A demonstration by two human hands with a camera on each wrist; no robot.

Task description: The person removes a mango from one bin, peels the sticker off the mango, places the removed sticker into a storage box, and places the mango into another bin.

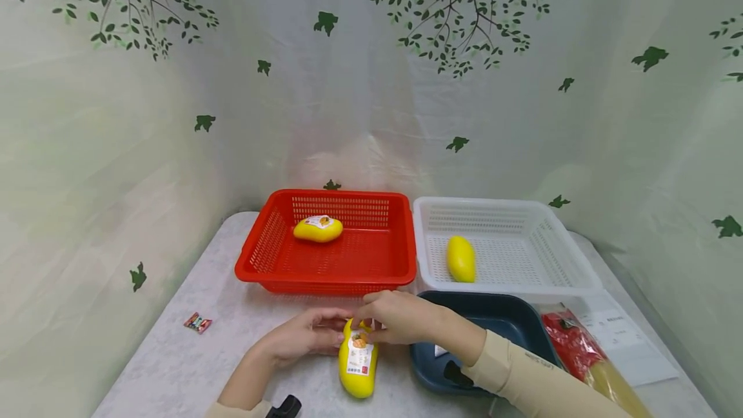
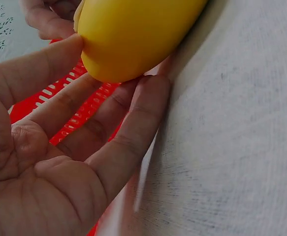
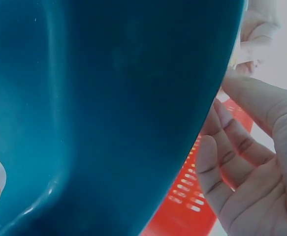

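— Down at the front of the worktop (image 1: 174,366), what have the hands got?

— From the head view, a yellow mango-shaped piece (image 1: 357,361) lies flat on the marble top, long axis running away from the person. The left hand (image 1: 304,338) curls against its far end from the left; the right hand (image 1: 400,318) comes over from the right and pinches at the sticker near that same end. The two hands nearly meet there.

— What does it look like?

— Glossy, bright yellow, with a white printed label along its top and a small orange picture on it. Just behind it sits the red basket (image 1: 261,257), holding a similar labelled one (image 1: 317,229); the white basket (image 1: 557,244) beside it holds a plain yellow one (image 1: 461,258). A dark blue tray (image 1: 516,324) lies under the right forearm.

— And the left wrist view?

— The rounded yellow end (image 2: 133,34) fills the top, resting on the worktop. The left hand's fingers (image 2: 133,123) cup beneath and beside it, thumb touching its side.

— The right wrist view?

— Mostly the blue tray's wall (image 3: 109,108). The right hand's fingers (image 3: 222,162) show loosely bent; the fruit itself I cannot make out there.
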